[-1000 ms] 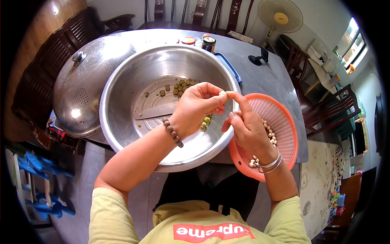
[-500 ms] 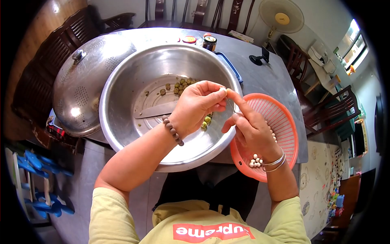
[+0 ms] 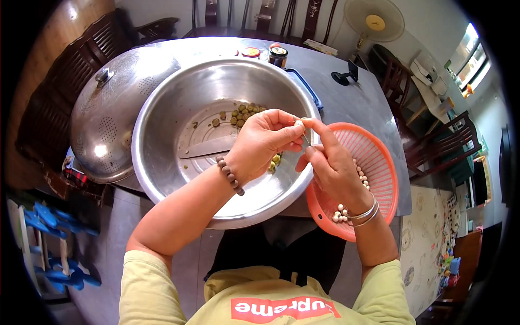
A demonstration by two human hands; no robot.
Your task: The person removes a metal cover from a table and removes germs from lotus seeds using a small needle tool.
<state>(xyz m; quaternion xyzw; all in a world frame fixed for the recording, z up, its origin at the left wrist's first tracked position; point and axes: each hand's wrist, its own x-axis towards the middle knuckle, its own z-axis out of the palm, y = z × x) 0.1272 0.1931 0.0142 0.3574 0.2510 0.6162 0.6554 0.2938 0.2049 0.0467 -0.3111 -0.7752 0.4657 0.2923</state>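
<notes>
My left hand [image 3: 265, 136], a beaded bracelet on its wrist, pinches a small white peeled lotus seed [image 3: 298, 124] over the right side of a large steel basin [image 3: 172, 103]. Thumb and fingers of my right hand [image 3: 335, 169] close on a thin needle-like pick [image 3: 307, 139], right beside the seed. Whether its tip is inside the seed is too small to tell. In the basin lie brownish-green lotus seeds [image 3: 244, 115], a broad knife blade [image 3: 208, 147] and green bits [image 3: 276, 160]. Below my right hand, an orange plastic basket [image 3: 379, 158] holds white peeled seeds [image 3: 340, 215].
A perforated domed steel lid [image 3: 115, 122] leans at the basin's left. Behind the basin stand jars [image 3: 278, 56] and a blue-edged tray [image 3: 304, 86]. A black phone stand [image 3: 345, 77] is farther right on the grey table [image 3: 374, 103]. Wooden chairs surround it.
My right index finger and thumb have shifted slightly at the seed, and the pick shows more clearly. The seed sits a little lower. Basin, basket and their contents stay the same.
</notes>
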